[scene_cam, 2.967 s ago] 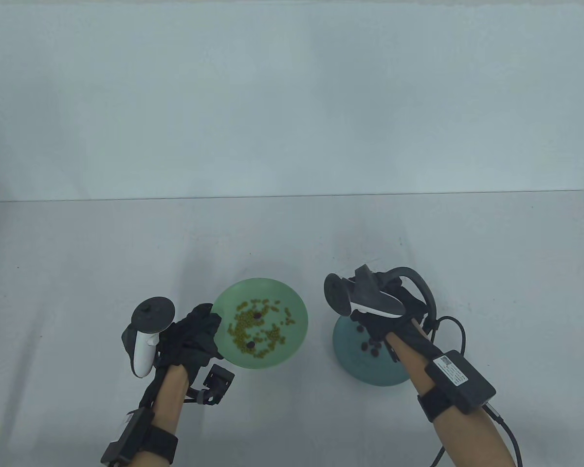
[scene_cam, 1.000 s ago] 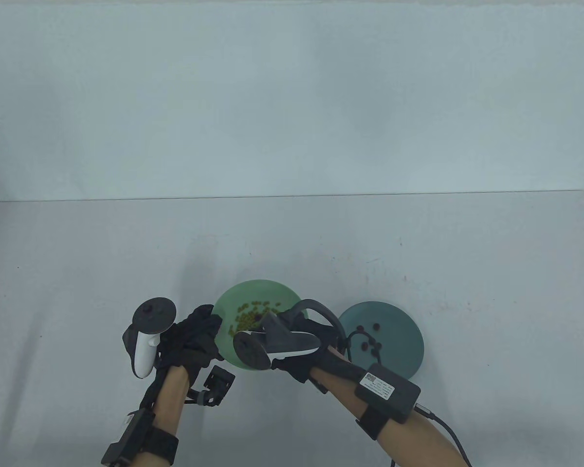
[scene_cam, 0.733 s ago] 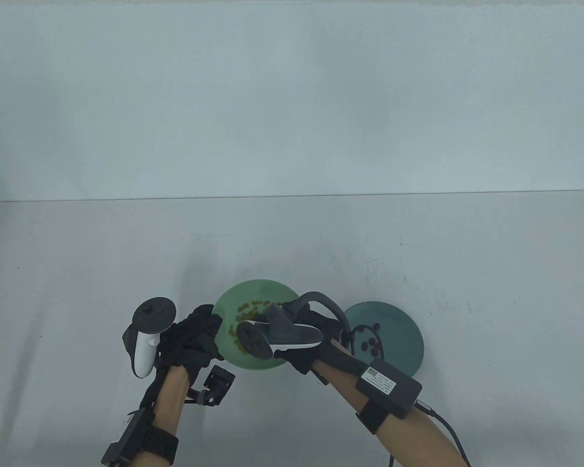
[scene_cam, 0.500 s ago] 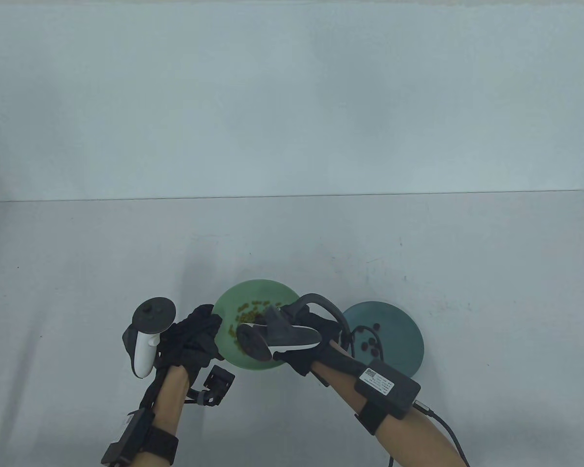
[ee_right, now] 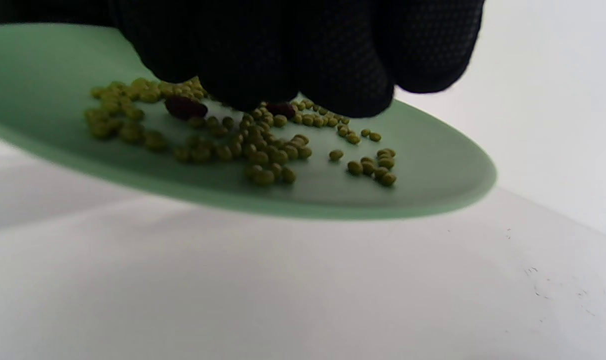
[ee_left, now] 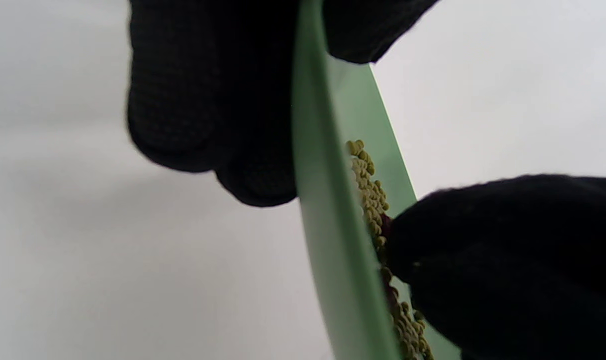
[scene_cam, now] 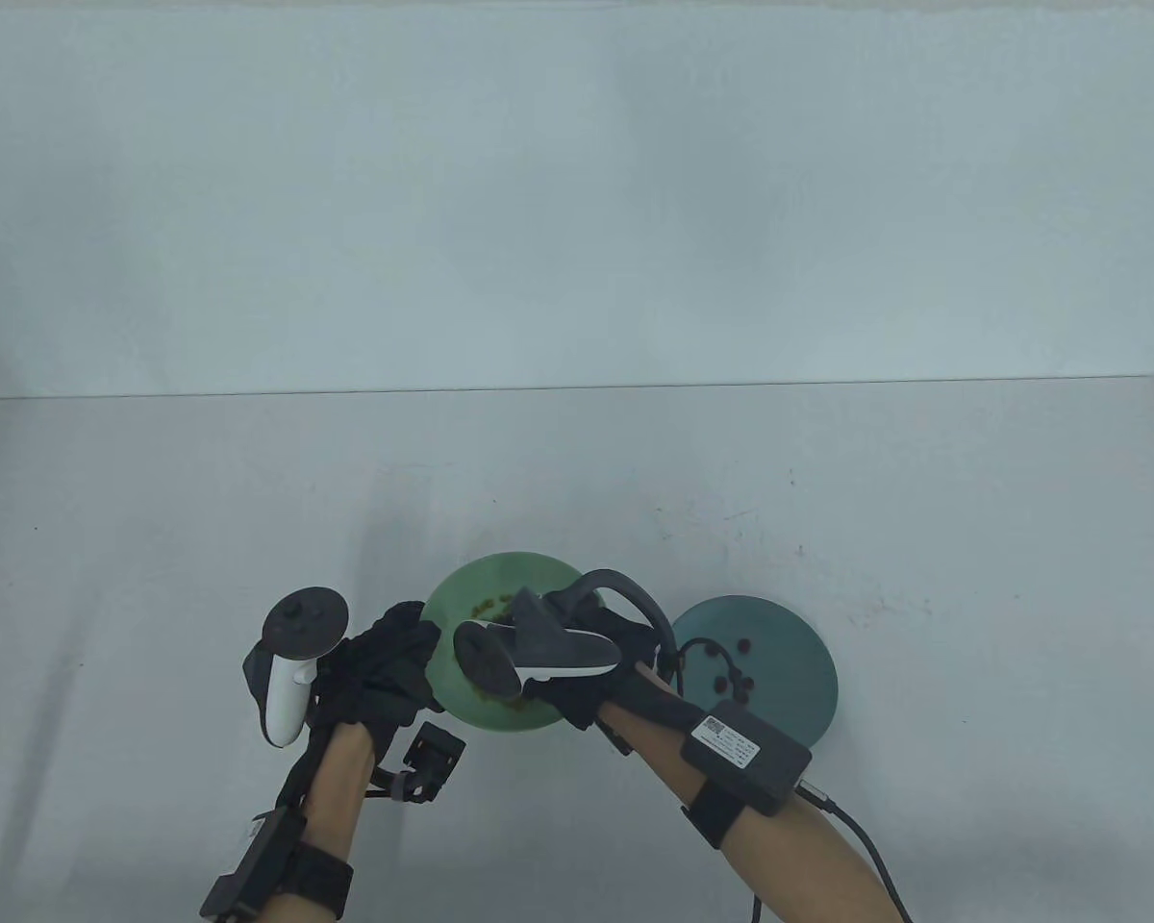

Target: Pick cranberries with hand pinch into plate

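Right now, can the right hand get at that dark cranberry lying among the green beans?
Probably yes: the right hand is over the green plate, and the cranberry lies uncovered beside its fingertips.

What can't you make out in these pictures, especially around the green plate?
- Table view: the right hand and its tracker cover most of the green plate, so the cranberries left there can't be counted.
- Right wrist view: the fingers hide whether the cranberry under them is pinched.
- Left wrist view: the plate is edge-on; the beans blur together.

left hand (scene_cam: 380,673) fingers (ee_left: 208,100) curled closed; right hand (scene_cam: 601,663) reaches leftward, fingers (ee_right: 293,60) bunched downward.
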Motion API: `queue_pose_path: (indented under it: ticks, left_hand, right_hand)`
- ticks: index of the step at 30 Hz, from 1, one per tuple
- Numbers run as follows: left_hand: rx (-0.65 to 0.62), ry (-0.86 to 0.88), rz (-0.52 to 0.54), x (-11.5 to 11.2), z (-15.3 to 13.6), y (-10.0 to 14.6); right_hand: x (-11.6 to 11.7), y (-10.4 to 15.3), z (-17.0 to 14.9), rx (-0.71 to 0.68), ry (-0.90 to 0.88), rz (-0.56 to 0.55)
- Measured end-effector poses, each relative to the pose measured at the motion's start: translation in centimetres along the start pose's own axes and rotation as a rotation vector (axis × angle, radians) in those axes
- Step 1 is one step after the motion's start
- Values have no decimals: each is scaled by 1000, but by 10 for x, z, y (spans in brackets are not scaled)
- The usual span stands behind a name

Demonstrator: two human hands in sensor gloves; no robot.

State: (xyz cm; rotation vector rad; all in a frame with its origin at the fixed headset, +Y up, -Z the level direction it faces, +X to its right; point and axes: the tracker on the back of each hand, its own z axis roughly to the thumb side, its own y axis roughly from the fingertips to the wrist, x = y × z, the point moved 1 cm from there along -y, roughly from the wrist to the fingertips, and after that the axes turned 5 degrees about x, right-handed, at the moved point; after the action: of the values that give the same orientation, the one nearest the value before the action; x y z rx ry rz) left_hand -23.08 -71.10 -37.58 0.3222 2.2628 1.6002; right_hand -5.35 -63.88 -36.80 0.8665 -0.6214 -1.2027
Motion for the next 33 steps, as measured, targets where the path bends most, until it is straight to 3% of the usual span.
queue_pose_path:
  ticks: [33]
  left_hand:
    - [5, 28, 8, 3, -2, 0]
  right_hand:
    - [4, 5, 14, -22, 105, -72]
